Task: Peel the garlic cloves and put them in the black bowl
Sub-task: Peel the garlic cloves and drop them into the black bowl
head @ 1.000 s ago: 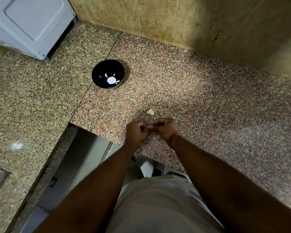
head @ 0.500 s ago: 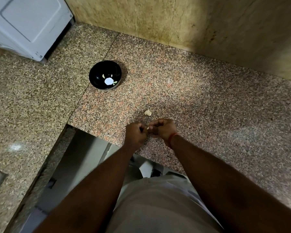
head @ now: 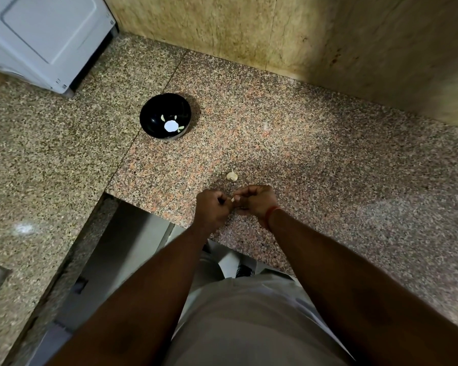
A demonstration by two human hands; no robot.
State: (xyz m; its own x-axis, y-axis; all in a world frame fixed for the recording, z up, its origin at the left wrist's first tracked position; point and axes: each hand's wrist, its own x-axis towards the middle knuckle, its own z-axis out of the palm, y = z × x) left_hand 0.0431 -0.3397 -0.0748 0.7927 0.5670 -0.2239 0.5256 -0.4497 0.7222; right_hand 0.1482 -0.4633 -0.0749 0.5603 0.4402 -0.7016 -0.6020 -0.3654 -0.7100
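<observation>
Black bowl upright on granite counter, well left and beyond the hands; inside, 2 or 3 pale peeled cloves round a bright white glare spot on the bottom, exact count unclear. Left hand and right hand knuckle to knuckle just above counter's near edge, both with fingers curled tight, pinching 1 garlic clove between the fingertips. Only a small pale tip of that clove visible in the gap between the 2 hands; long axis and pointing direction cannot tell, mostly hidden by fingers. Red thread band on right wrist. 2nd piece of garlic, loose garlic, lying on counter just beyond the hands, apart from them, small stem tip pointing away toward the wall; peeled or not cannot tell. White appliance at far left corner, tan tiled wall behind counter
</observation>
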